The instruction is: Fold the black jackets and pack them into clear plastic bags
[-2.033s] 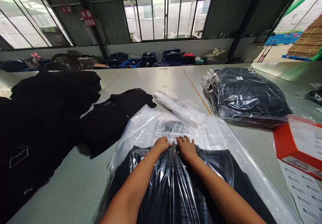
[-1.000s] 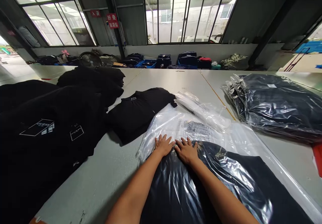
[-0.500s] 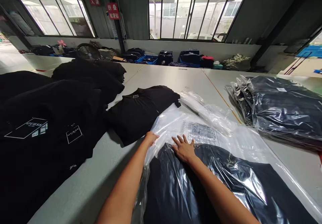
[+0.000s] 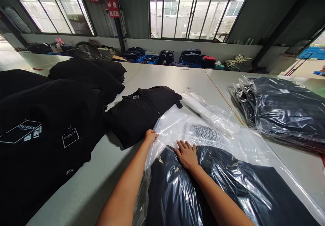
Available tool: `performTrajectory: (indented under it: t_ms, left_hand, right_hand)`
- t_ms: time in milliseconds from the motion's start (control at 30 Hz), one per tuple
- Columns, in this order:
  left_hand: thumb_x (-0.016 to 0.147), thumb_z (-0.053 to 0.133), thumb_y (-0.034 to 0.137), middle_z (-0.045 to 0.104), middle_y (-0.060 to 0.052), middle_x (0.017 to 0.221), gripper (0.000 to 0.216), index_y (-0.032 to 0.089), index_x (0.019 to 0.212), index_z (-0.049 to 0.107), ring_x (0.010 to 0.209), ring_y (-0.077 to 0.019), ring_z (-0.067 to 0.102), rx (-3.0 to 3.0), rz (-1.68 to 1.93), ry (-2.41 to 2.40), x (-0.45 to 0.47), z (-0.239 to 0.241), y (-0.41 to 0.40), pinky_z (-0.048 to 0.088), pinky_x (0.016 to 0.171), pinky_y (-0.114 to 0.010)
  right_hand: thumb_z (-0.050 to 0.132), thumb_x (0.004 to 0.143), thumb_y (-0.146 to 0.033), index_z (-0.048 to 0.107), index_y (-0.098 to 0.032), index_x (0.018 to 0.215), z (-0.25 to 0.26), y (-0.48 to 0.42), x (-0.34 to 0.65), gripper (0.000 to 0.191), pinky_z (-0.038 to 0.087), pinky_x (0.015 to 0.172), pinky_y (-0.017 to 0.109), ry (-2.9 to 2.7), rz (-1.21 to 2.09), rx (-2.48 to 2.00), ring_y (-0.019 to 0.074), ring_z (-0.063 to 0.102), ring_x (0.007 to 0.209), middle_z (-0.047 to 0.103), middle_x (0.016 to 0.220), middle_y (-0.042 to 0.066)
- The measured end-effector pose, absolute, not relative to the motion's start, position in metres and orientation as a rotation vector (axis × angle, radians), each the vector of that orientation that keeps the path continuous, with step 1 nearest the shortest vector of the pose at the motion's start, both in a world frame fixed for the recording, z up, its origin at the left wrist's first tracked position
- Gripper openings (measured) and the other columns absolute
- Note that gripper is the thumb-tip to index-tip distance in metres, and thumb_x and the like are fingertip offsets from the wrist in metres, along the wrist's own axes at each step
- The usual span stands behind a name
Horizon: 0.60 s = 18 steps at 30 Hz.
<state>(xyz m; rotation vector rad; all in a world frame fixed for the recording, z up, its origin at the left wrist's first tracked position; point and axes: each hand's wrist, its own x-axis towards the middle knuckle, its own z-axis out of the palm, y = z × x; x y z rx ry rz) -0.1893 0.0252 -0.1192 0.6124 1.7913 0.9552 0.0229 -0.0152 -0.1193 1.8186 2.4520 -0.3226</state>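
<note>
A dark garment point(image 4: 243, 188) lies inside a clear plastic bag point(image 4: 170, 121) in front of me. My left hand point(image 4: 151, 135) pinches the bag's left edge. Flat on the bag, over the top of the garment, rests my right hand point(image 4: 187, 155) with its fingers stretched out. Beneath the plastic film beyond the right hand, a block of printed text shows. A folded black shirt point(image 4: 142, 112) with a small label at its neck lies just past the left hand. Crumpled clear plastic point(image 4: 210, 112) sits beyond the bag.
Black garments with white GUESS prints point(image 4: 50, 117) are heaped at the left of the pale table point(image 4: 172, 75). Bagged dark garments point(image 4: 291, 107) form a stack at the right. Blue crates point(image 4: 151, 59) and piled clothes line the wall under the windows.
The right hand has slid slightly down toward me on the bag, its fingers closer together. The left hand, still at the bag's edge, has shifted slightly up and left.
</note>
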Motion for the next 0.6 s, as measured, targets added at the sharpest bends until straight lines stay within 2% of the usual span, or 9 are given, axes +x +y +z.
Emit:
performTrajectory:
  t_ms: [67, 200, 267, 400, 600]
  left_hand:
    - [0.068, 0.063, 0.013, 0.051, 0.006, 0.056, 0.02, 0.015, 0.087, 0.056, 0.044, -0.0064, 0.05, 0.604, 0.999, 1.771, -0.188, -0.119, 0.03, 0.04, 0.046, -0.018]
    - [0.066, 0.066, 0.02, 0.046, 0.007, 0.047, 0.011, 0.014, 0.069, 0.057, 0.041, -0.0062, 0.045, 0.609, 1.084, 1.672, -0.187, -0.114, 0.04, 0.037, 0.044, -0.018]
    - [0.064, 0.067, 0.024, 0.05, 0.005, 0.05, 0.015, 0.015, 0.065, 0.055, 0.044, -0.0059, 0.047, 0.61, 1.152, 1.61, -0.186, -0.111, 0.043, 0.038, 0.046, -0.018]
    - [0.062, 0.068, 0.029, 0.061, 0.0, 0.063, 0.019, 0.015, 0.067, 0.056, 0.052, -0.0066, 0.053, 0.599, 1.267, 1.495, -0.185, -0.104, 0.046, 0.041, 0.05, -0.018]
    - [0.058, 0.065, 0.019, 0.057, 0.003, 0.057, 0.013, 0.013, 0.068, 0.059, 0.045, -0.0034, 0.044, 0.608, 1.373, 1.427, -0.181, -0.099, 0.045, 0.036, 0.048, -0.017]
  right_hand:
    - [0.015, 0.089, -0.058, 0.032, -0.027, 0.141, -0.118, -0.015, 0.022, 0.063, 0.001, 0.108, 0.056, 2.443, -0.337, 1.819, 0.0271, 0.019, 0.137, 0.034, 0.146, 0.004]
    - [0.028, 0.088, -0.055, 0.037, -0.028, 0.138, -0.111, -0.004, 0.019, 0.058, 0.009, 0.104, 0.061, 2.491, -0.409, 1.808, 0.0296, 0.018, 0.137, 0.037, 0.144, 0.004]
    - [0.039, 0.087, -0.049, 0.047, -0.025, 0.132, -0.106, 0.007, 0.015, 0.052, 0.017, 0.104, 0.057, 2.591, -0.426, 1.785, 0.03, 0.027, 0.132, 0.047, 0.138, 0.006]
    - [0.051, 0.084, -0.033, 0.062, -0.022, 0.116, -0.095, 0.033, -0.003, 0.036, 0.034, 0.096, 0.037, 2.863, -0.388, 1.702, 0.0242, 0.047, 0.109, 0.065, 0.113, 0.007]
    - [0.057, 0.082, -0.028, 0.064, -0.027, 0.11, -0.084, 0.056, -0.041, 0.029, 0.037, 0.082, 0.032, 3.007, -0.227, 1.693, 0.0222, 0.049, 0.097, 0.066, 0.103, 0.004]
